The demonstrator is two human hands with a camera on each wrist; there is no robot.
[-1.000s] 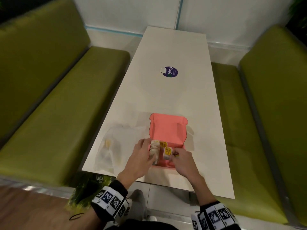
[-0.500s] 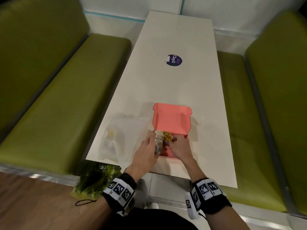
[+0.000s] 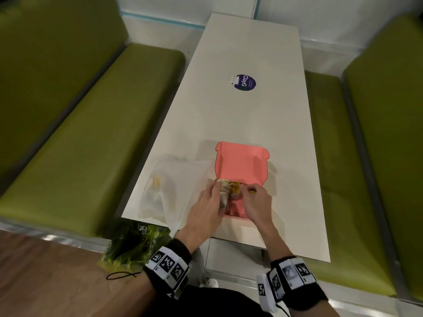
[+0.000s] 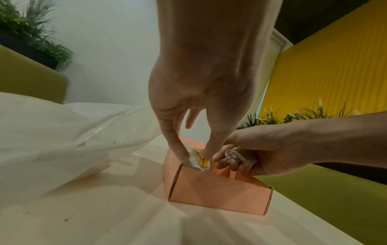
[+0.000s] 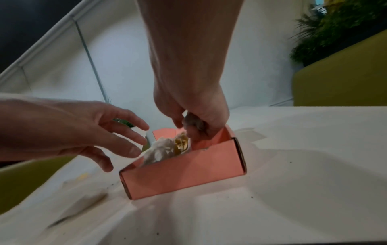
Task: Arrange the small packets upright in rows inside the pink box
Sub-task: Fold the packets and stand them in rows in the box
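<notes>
1. I am watching the pink box [image 3: 240,165] sitting open on the white bench [image 3: 240,115], packets [image 5: 165,151] bunched at its left end.
2. My left hand [image 3: 206,208] is steadying them with straight fingers.
3. My right hand [image 5: 196,119] is pinching one packet [image 5: 193,122] over the box.

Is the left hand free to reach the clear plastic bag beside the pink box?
Probably yes: the left hand is beside the bag, nothing between, though its fingers touch the packets.
</notes>
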